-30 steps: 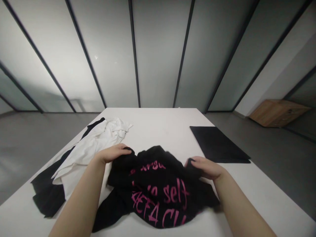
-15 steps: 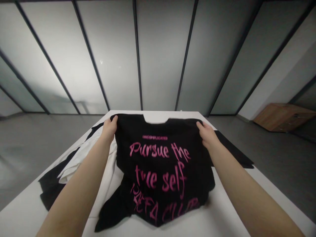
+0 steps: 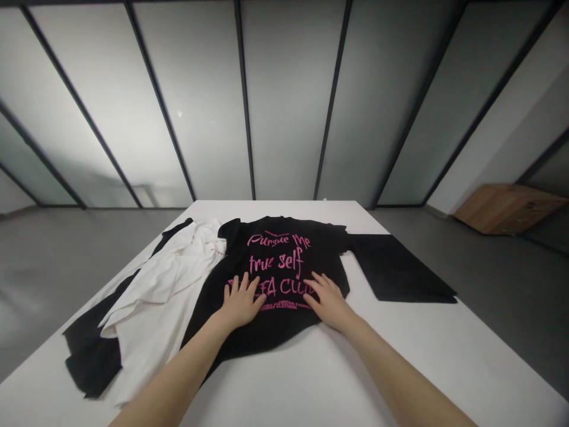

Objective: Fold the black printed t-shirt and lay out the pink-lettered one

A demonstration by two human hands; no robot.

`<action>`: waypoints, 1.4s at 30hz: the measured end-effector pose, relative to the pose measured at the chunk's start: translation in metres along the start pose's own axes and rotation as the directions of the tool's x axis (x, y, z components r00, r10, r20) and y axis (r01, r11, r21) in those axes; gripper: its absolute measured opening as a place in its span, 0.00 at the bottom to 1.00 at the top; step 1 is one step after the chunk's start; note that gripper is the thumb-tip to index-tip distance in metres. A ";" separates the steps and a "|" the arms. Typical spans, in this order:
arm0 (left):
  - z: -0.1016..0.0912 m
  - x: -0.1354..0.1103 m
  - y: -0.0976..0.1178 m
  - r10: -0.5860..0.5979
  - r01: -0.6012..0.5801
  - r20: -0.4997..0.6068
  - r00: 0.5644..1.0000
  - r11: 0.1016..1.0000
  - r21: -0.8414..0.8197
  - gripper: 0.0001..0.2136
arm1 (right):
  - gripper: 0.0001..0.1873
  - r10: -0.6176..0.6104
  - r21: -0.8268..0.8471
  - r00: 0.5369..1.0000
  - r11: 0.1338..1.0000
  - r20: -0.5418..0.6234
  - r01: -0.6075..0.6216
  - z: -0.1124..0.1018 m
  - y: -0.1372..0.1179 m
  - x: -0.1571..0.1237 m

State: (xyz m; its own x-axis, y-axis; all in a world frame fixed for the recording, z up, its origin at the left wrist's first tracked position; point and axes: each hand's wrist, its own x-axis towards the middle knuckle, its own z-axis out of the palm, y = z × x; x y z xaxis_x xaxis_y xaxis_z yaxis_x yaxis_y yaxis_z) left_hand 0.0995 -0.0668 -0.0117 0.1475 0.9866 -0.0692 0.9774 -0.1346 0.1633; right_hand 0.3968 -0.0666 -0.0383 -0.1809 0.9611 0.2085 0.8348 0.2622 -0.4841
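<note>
A black T-shirt (image 3: 280, 252) with pink lettering lies spread flat on the white table (image 3: 400, 350), print side up. My left hand (image 3: 242, 301) rests palm down on its lower left part, fingers spread. My right hand (image 3: 326, 299) lies flat on its lower right part, fingers apart as well. Neither hand holds anything.
A white garment (image 3: 164, 281) lies crumpled left of the T-shirt, over another black garment (image 3: 89, 350) near the table's left edge. A flat black folded piece (image 3: 400, 270) lies to the right. A wooden cabinet (image 3: 502, 207) stands on the floor at far right.
The T-shirt was lifted by its shoulders, then laid out flat further back on the table. Both hands let go and now press flat on its lower part.
</note>
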 end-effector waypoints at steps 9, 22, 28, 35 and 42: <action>-0.010 -0.013 -0.025 -0.042 0.043 -0.068 0.997 0.999 0.018 0.27 | 0.26 0.392 -0.041 0.840 0.898 -0.375 -0.438 -0.030 0.044 -0.005; -0.035 -0.019 -0.068 -0.265 0.248 -0.138 0.954 0.960 -0.127 0.27 | 0.46 -0.004 0.905 0.909 0.093 0.416 -0.414 -0.044 -0.005 -0.021; -0.050 -0.019 -0.100 0.015 0.087 0.142 0.990 0.726 -0.683 0.20 | 0.23 0.080 0.799 0.823 0.200 0.563 -0.567 -0.058 0.018 -0.020; -0.044 -0.005 -0.086 -0.293 0.003 0.023 0.956 -0.069 -0.998 0.39 | 0.23 0.305 0.998 0.951 0.017 0.049 -0.057 -0.066 0.034 0.001; -0.027 -0.014 -0.062 0.057 0.039 0.050 0.997 0.180 -0.983 0.41 | 0.32 0.142 0.936 0.946 0.161 0.292 -0.313 -0.049 0.036 -0.008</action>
State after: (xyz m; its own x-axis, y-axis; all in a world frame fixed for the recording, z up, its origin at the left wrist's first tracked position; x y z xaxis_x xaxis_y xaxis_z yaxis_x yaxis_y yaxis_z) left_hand 0.0331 -0.0700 0.0060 0.2107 0.9714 -0.1093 0.0327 0.1047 0.9940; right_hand 0.4537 -0.0687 -0.0158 -0.2045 0.9716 -0.1192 -0.2955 -0.1774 -0.9387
